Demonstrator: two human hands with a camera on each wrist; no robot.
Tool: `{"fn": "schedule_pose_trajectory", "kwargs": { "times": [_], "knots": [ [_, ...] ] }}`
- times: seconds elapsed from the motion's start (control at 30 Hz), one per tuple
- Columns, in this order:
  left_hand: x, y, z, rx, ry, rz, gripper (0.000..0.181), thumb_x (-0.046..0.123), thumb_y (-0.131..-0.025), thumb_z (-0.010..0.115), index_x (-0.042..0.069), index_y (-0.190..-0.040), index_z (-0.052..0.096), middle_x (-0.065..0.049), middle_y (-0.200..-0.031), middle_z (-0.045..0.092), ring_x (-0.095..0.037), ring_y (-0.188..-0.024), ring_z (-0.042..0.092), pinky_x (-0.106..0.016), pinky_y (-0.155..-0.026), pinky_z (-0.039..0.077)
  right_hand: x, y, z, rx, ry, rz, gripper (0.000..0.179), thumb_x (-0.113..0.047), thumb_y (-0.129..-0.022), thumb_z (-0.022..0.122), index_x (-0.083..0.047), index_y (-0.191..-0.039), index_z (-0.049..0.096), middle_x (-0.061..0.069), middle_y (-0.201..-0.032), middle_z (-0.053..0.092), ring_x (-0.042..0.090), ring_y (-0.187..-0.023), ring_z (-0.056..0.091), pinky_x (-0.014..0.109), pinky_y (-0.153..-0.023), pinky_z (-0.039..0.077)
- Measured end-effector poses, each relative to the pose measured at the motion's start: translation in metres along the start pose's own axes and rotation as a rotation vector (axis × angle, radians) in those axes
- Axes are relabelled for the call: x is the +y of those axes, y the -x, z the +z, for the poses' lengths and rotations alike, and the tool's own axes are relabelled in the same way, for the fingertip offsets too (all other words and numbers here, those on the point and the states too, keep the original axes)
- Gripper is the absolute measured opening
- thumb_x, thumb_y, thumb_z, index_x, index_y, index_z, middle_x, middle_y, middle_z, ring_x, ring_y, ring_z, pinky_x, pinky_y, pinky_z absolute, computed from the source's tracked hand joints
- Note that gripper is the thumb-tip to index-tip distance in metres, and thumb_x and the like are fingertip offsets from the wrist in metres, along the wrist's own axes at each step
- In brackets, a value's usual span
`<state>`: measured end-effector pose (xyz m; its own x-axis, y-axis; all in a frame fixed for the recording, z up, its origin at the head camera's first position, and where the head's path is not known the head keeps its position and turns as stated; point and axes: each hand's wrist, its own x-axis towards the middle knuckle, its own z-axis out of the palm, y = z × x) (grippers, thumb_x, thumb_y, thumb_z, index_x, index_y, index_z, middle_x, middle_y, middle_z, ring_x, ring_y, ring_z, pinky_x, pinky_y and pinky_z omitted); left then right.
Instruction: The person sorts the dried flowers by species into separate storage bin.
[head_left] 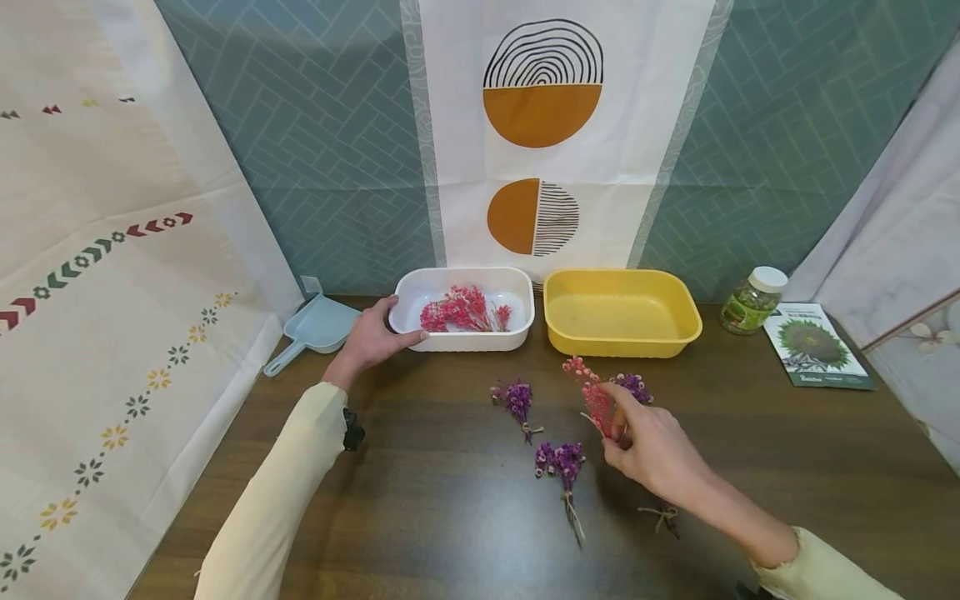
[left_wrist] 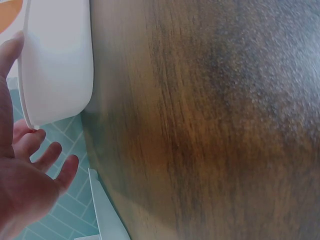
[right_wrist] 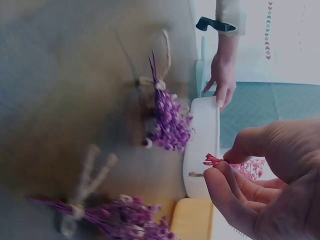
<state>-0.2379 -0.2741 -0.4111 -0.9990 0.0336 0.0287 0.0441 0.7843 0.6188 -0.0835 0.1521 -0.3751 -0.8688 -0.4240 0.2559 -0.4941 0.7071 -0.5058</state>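
Observation:
My left hand (head_left: 371, 336) holds the left end of a white plastic basin (head_left: 480, 342), thumb on its front rim and fingertips at its side. Pink dried flowers (head_left: 465, 308) lie inside that basin. Over the table, my right hand (head_left: 663, 450) pinches a small sprig of pink dried flowers (head_left: 595, 398) between thumb and fingers; its stem ends (right_wrist: 212, 160) show in the right wrist view. Bunches of purple dried flowers, tied with twine, lie nearby: one to the left (head_left: 517, 400), one in front (head_left: 567, 467), and one partly hidden behind the right hand (head_left: 633, 386).
Right of the white basin stands a yellow basin (head_left: 622, 344) with nothing in it. A light blue dustpan (head_left: 318, 325) lies at the left. Farther right are a jar with a white lid (head_left: 752, 302) and a seed packet (head_left: 817, 346). Cloth-covered walls close the back and sides.

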Motion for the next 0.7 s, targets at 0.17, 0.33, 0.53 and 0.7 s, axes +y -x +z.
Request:
{"fn": "schedule_pose_trajectory", "kwargs": {
  "times": [0.17,0.33,0.53,0.7],
  "knots": [
    [0.0,0.001,0.001,-0.001,0.025,-0.004,0.106,0.057,-0.079,0.078,0.0,-0.154,0.03,-0.025,-0.15,0.04,-0.038,-0.127,0.045,-0.056,-0.104,0.04,0.0,-0.018,-0.002,-0.02,0.003,-0.03,0.068,0.006,-0.073,0.081,0.001,-0.134,0.05,-0.008,-0.073,0.054,0.005,-0.055,0.046,0.025,-0.051,0.045],
    [0.001,0.001,0.001,-0.001,0.028,-0.002,0.107,0.058,-0.079,0.078,-0.001,-0.154,0.03,-0.025,-0.15,0.041,-0.038,-0.126,0.045,-0.056,-0.104,0.04,0.0,-0.035,-0.003,-0.017,0.023,-0.086,0.068,0.006,-0.073,0.08,0.0,-0.134,0.05,-0.007,-0.073,0.056,0.005,-0.054,0.046,0.026,-0.052,0.044],
    [0.002,0.001,-0.001,-0.002,0.025,-0.005,0.107,0.059,-0.078,0.078,-0.001,-0.153,0.031,-0.025,-0.149,0.041,-0.038,-0.126,0.046,-0.056,-0.104,0.04,0.001,-0.052,-0.004,-0.021,0.033,-0.133,0.068,0.007,-0.073,0.079,0.001,-0.134,0.05,-0.005,-0.073,0.057,0.005,-0.056,0.048,0.028,-0.052,0.045],
    [0.002,0.001,0.0,-0.008,0.027,-0.015,0.107,0.059,-0.077,0.078,0.001,-0.154,0.031,-0.024,-0.149,0.041,-0.037,-0.124,0.046,-0.056,-0.103,0.041,0.002,-0.067,-0.003,-0.05,0.048,-0.143,0.067,0.006,-0.075,0.078,0.002,-0.135,0.05,-0.003,-0.073,0.059,0.007,-0.056,0.049,0.029,-0.053,0.046]
  ]
}}
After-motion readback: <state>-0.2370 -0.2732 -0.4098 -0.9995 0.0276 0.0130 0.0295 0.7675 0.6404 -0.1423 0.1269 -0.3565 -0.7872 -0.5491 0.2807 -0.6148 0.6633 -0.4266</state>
